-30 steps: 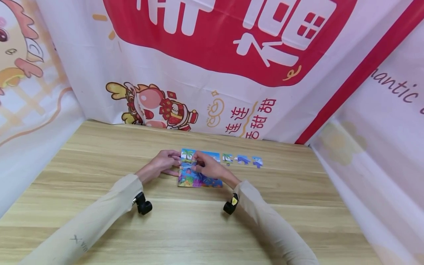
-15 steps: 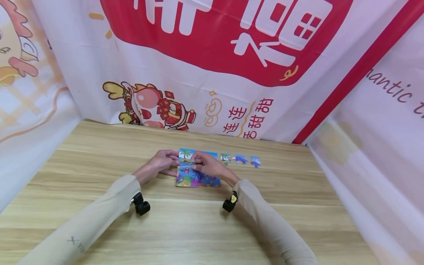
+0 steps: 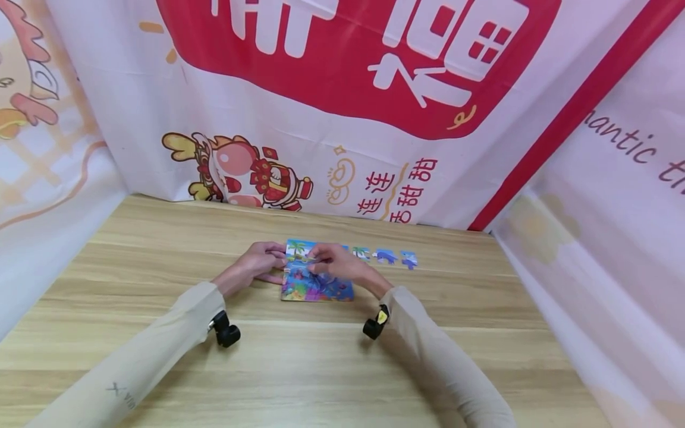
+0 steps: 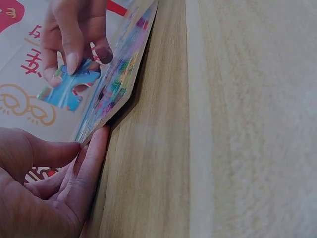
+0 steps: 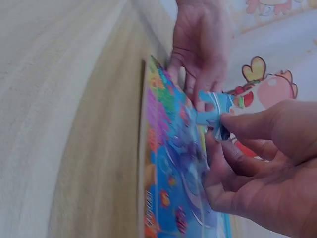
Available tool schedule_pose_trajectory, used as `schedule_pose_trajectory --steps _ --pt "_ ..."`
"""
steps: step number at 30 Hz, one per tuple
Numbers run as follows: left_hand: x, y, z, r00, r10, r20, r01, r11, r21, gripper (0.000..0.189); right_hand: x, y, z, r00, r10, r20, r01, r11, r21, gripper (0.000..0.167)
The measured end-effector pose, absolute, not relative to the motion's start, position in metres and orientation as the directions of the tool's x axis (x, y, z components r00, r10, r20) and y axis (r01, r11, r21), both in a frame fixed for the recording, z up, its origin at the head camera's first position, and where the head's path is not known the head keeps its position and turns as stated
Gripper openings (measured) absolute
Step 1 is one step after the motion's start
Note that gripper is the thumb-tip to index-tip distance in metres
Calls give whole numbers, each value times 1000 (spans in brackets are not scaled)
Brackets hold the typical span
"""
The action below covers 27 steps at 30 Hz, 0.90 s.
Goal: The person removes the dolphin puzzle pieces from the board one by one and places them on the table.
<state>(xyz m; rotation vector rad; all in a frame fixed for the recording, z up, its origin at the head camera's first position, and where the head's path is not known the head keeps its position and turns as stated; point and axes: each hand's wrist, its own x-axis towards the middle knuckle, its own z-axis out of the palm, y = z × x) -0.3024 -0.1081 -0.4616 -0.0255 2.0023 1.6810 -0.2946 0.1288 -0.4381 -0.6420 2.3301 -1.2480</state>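
Observation:
A colourful jigsaw puzzle board (image 3: 297, 290) with a sea scene and palm tree lies on the wooden table. My left hand (image 3: 259, 260) grips its left edge, the thumb on top and fingers at the underside in the left wrist view. Over the board, my right hand (image 3: 338, 263) pinches a blue puzzle piece (image 5: 210, 106) between thumb and fingers. That piece (image 4: 67, 91) is tilted and stands apart from the board's surface in the left wrist view. The right hand covers part of the picture in the head view.
Three loose puzzle pieces lie in a row right of the board: a palm-tree piece (image 3: 361, 253), a purple-blue one (image 3: 385, 256) and another blue one (image 3: 409, 260). A printed cloth wall (image 3: 321, 172) rises behind the wooden table (image 3: 299, 368), with more cloth at both sides.
The head view has shifted slightly, so the board and pieces appear farther left. My right hand has moved a little to the right over the board; the left hand keeps its grip.

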Motion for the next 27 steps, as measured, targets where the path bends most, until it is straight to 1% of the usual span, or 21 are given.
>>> schedule_pose_trajectory --steps 4,7,11,19,27 --pt "-303 -109 -461 -862 303 -405 -347 228 910 57 -296 140 -432 -828 -531 -182 -106 466 -878 16" --pt "-303 -109 -462 -861 298 -413 -354 233 906 57 -298 151 -428 -845 -492 -210 -9 405 -914 21" --pt "-303 -110 -463 -860 301 -412 -354 230 907 58 -299 166 -427 -872 -438 -220 71 332 -941 26" --pt "-303 -110 -464 -863 307 -401 -350 209 913 58 -296 198 -431 -917 -346 -201 86 320 -943 29" --pt "-305 -109 -466 -863 305 -403 -344 228 911 57 -293 226 -432 -935 -298 -193 68 385 -921 33"
